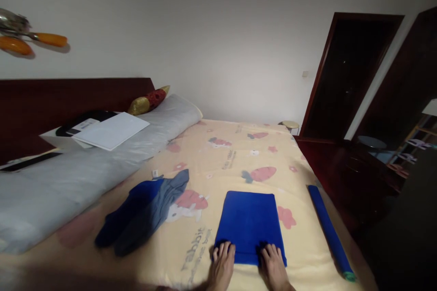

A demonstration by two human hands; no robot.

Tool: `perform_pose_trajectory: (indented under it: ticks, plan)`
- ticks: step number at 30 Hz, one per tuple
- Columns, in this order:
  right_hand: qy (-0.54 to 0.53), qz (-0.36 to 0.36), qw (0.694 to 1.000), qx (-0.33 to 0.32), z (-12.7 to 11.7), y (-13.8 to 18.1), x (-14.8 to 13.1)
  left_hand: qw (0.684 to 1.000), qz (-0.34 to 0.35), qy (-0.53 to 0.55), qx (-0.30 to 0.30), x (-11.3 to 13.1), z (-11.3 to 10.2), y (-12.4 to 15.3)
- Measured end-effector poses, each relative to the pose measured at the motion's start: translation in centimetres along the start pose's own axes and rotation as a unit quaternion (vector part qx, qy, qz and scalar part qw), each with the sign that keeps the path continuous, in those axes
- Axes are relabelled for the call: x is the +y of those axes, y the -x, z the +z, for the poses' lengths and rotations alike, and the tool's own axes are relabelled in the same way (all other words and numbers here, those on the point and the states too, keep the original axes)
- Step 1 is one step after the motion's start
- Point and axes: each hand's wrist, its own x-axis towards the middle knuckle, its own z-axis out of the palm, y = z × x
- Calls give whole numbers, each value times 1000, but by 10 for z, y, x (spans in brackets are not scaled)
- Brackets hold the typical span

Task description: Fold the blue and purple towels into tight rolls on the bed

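A folded blue cloth [249, 223] lies flat on the yellow patterned bedsheet [239, 154]. My left hand [221, 266] rests on its near left corner, fingers curled over the edge. On the near right corner sits my right hand [273, 267], fingers likewise bent onto the cloth's edge. Both hands press or pinch the near hem; I cannot see whether it is lifted.
A rolled blue cloth [329, 232] lies along the bed's right edge. A loose pile of blue and grey clothes [145, 211] is to the left. A long grey bolster [102, 154] with white papers [111, 131] and a red-gold cushion [148, 101] lines the headboard. Dark wooden furniture [344, 168] stands on the right.
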Motion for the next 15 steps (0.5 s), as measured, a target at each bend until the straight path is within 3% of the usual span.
perform_pose_trajectory:
  ticks: [5, 8, 15]
  plan:
    - [-16, -50, 998, -34, 22, -3, -20, 999, 23, 46, 5, 35, 13, -1]
    - [-27, -30, 998, -52, 22, -7, -26, 997, 52, 64, 11, 47, 9, -3]
    - [47, 49, 997, -22, -25, 7, 34, 997, -27, -24, 72, -14, -25, -1]
